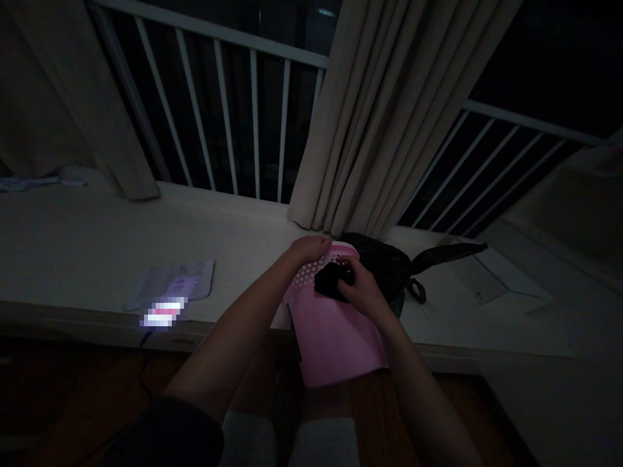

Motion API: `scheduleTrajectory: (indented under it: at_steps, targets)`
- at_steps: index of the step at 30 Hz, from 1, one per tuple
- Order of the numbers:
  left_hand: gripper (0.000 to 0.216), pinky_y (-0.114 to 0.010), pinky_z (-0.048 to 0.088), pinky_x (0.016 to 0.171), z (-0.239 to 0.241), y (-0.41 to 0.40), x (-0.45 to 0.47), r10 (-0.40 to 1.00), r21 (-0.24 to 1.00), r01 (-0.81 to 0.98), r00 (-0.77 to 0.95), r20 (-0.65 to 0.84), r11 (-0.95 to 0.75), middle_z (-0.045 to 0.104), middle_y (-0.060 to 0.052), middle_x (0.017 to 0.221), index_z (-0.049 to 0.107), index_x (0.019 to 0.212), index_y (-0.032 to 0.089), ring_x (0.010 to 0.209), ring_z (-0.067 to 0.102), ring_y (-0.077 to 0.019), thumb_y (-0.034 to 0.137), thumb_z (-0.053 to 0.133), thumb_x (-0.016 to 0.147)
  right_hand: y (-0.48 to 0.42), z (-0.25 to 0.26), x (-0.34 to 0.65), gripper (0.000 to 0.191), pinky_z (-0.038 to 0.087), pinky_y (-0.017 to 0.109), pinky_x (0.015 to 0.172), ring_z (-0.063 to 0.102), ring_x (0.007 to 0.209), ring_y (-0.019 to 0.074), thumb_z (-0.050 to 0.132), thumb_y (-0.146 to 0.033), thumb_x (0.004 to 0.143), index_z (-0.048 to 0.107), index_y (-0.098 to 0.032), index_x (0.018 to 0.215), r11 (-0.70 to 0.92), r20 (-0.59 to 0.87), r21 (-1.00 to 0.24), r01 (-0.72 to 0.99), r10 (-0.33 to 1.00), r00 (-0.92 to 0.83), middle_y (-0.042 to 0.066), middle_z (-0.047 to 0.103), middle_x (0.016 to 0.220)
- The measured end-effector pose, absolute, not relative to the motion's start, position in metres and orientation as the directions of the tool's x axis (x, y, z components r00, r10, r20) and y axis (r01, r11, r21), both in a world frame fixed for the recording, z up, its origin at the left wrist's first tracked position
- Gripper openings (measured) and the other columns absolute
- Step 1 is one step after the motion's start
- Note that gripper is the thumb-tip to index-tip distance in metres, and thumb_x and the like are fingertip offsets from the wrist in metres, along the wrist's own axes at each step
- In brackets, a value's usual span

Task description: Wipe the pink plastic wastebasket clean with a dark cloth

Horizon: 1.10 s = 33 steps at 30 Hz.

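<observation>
Holding a pink basket at the window ledge

Head view: the scene is quite dark. The pink basket (335,337) is in front of the edge of the white ledge (87,240), in the middle of the picture, between the two forearms of the person. Its long axis goes from the perforated rim, which is at the far side and points up toward the curtain (389,117), down to the closed bottom, which points toward the person and a little to the right. I cannot tell whether it rests on the ledge.

The left hand (309,250) lies on the far part of the rim with the fingers curled over it, so it grips the basket. The right hand (363,288) is closed around a dark bundle (333,280), maybe cloth, and holds it at the mouth of the basket, just below the rim.

Directly behind the basket, a dark bag (384,259) lies on the ledge, and its strap (448,253) stretches to the right. Some papers (178,282) lie on the ledge to the left, well apart from the hands. A white railing (233,117) stands behind the ledge.
</observation>
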<state>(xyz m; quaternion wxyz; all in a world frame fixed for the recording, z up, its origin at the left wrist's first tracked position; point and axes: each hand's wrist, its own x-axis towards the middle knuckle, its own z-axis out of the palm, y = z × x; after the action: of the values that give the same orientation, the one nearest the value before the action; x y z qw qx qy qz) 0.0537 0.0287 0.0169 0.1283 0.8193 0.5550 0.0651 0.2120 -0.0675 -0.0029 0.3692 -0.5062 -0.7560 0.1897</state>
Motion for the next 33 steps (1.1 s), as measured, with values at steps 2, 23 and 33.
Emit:
scheduleTrajectory:
  at_steps: [2, 23, 33]
  targets:
    - [0.060, -0.033, 0.044, 0.093, 0.016, 0.029, 0.054, 0.925, 0.292, 0.888, 0.380, -0.031, -0.355, 0.063, -0.012, 0.128, 0.062, 0.123, 0.016, 0.116, 0.058, -0.0243, 0.040, 0.013, 0.099, -0.068, -0.004, 0.212, 0.038, 0.047, 0.037, 0.090, 0.063, 0.098, 0.0213, 0.055, -0.020, 0.074, 0.060, -0.018, 0.111, 0.376, 0.337, -0.649, 0.662, 0.922, -0.192, 0.008, 0.067, 0.108]
    - [0.057, -0.033, 0.045, 0.091, 0.012, 0.032, 0.053, 0.913, 0.265, 0.883, 0.407, -0.019, -0.388, 0.065, -0.011, 0.125, 0.062, 0.119, 0.018, 0.113, 0.060, -0.0231, 0.040, 0.014, 0.099, -0.072, 0.007, 0.187, 0.021, 0.045, 0.042, 0.087, 0.054, 0.102, 0.0278, 0.058, -0.019, 0.085, 0.067, -0.016, 0.103, 0.416, 0.511, -0.041, 0.909, 0.790, -0.339, 0.014, 0.061, 0.109]
    - [0.057, -0.032, 0.045, 0.093, 0.012, 0.031, 0.054, 0.929, 0.287, 0.892, 0.370, -0.020, -0.349, 0.064, -0.010, 0.126, 0.062, 0.120, 0.020, 0.115, 0.059, -0.0222, 0.042, 0.014, 0.099, -0.103, -0.028, 0.172, 0.051, 0.026, 0.056, 0.112, 0.029, 0.138, 0.0373, 0.052, -0.034, 0.091, 0.051, -0.007, 0.134, 0.491, 0.361, -0.038, 0.870, 0.819, -0.446, 0.022, 0.040, 0.147]
